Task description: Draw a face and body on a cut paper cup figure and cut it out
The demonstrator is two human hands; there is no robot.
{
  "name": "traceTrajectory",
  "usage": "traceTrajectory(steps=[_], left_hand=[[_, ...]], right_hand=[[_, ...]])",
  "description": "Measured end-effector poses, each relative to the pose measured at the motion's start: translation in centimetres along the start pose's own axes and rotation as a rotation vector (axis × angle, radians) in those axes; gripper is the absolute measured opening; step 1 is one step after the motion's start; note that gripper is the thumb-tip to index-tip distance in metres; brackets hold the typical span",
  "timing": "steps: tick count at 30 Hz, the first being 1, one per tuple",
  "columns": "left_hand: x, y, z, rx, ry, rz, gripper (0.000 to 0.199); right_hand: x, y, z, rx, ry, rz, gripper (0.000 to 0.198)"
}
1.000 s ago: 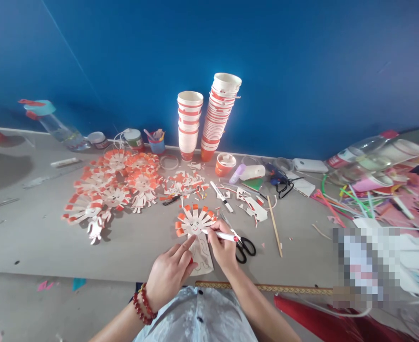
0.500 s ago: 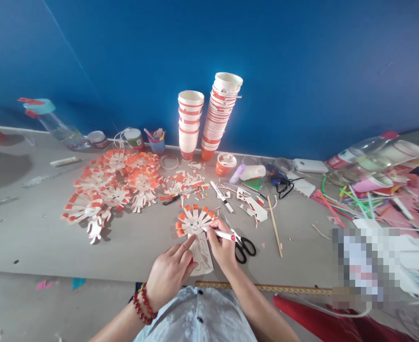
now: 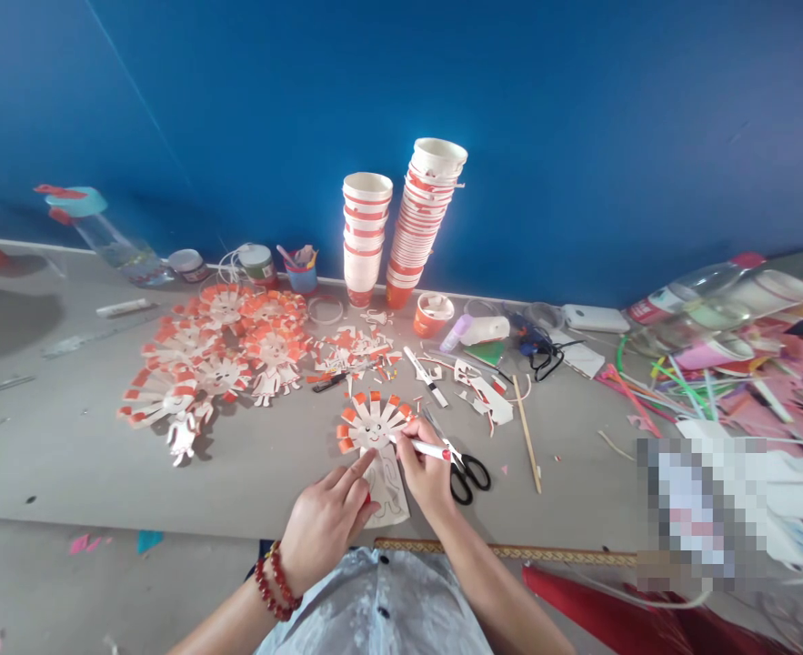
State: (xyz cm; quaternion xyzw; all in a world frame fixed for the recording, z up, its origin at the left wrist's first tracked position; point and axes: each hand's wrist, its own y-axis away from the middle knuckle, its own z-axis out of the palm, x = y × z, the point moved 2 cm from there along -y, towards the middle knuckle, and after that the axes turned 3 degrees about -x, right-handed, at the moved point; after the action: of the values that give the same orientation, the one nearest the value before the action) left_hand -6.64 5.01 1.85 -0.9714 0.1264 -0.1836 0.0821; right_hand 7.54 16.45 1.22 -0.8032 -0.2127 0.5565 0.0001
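Under the left hand: a paper figure (image 3: 375, 431) lying on the table (image 3: 101, 464), smiley face up, orange-tipped strips fanned around it like a mane. A pale panel (image 3: 391, 505) with an outline drawn on it runs down from the chin.
Left hand (image 3: 326, 508): palm down on the figure, index finger stretched up to the chin. There's a bit of red (image 3: 368, 498) by the thumb, too hidden to say what it is or if it's gripped.
Right hand (image 3: 428, 466): fingers pinched around a white pen (image 3: 429, 450), writing-style.
Pen tip: at the side of the face, just past the left index finger; can't tell if it's touching.
Scissors (image 3: 470, 477): black handles just right of the right hand.
Wooden stick (image 3: 527, 441): further right of that hand.
Marker (image 3: 426, 376): ahead of the right hand, near some paper scraps (image 3: 360, 350).
Other figures (image 3: 220, 341): heaped ahead and well left of the left hand.
Paper cups (image 3: 366, 241): two tall stacks way beyond both hands, right one taller.
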Motion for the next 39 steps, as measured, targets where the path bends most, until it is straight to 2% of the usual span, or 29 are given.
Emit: traceTrajectory(steps=[28,39], left_hand=[[-0.05,0.01,0.18,-0.008,-0.004,0.001,0.019],[-0.05,0.04,0.19,-0.017,-0.016,0.000,0.021]], right_hand=[[0.26,0.05,0.06,0.001,0.013,-0.001,0.024],[0.49,-0.01,0.20,-0.004,0.039,0.001,0.018]])
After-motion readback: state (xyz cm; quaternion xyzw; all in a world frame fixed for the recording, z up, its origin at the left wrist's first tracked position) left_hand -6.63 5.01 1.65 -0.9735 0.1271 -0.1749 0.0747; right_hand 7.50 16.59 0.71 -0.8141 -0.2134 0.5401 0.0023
